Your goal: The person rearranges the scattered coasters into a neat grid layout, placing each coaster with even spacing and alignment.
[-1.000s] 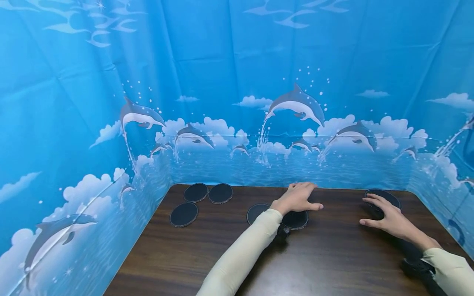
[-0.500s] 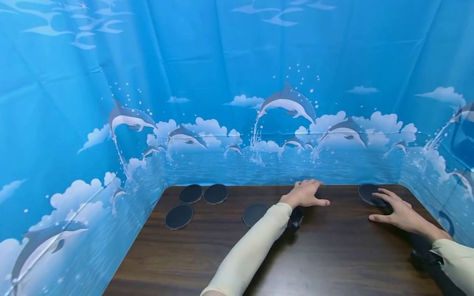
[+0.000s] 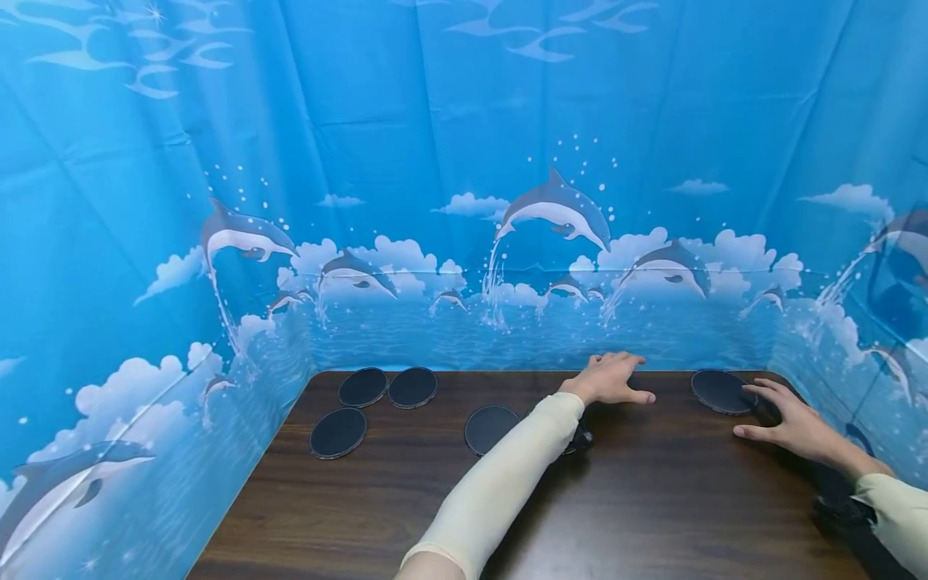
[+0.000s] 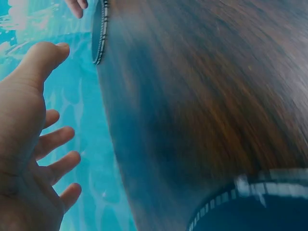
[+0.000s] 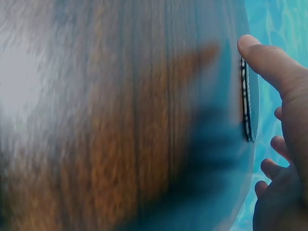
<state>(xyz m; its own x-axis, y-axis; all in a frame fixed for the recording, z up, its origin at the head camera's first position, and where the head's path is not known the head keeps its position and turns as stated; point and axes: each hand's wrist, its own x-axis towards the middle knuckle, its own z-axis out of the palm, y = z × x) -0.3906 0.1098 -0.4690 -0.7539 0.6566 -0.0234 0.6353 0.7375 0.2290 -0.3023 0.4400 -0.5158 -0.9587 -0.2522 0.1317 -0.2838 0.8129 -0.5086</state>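
My left hand [image 3: 609, 379] hovers near the table's back edge, fingers spread and holding nothing. Below its wrist, one black disc with a light stitched-looking rim [image 4: 255, 211] is mostly covered by the sleeve in the head view. Another black disc [image 3: 490, 429] lies just left of that forearm. My right hand [image 3: 786, 419] is at the back right, thumb and fingers apart with nothing between them. Its fingertips come close to the right edge of a flat black disc [image 3: 718, 391]. In the right wrist view that disc [image 5: 247, 106] shows edge-on beside the thumb.
Several more black discs [image 3: 337, 433] are grouped at the table's back left corner. The dark wood table [image 3: 348, 515] meets a blue dolphin-print curtain [image 3: 435, 185] at the back and both sides. Black wrist gear [image 3: 844, 509] sits under the right wrist.
The head view has turned slightly right. My right hand has shifted right, uncovering more of the disc by its fingers. My left hand has also moved a little right.
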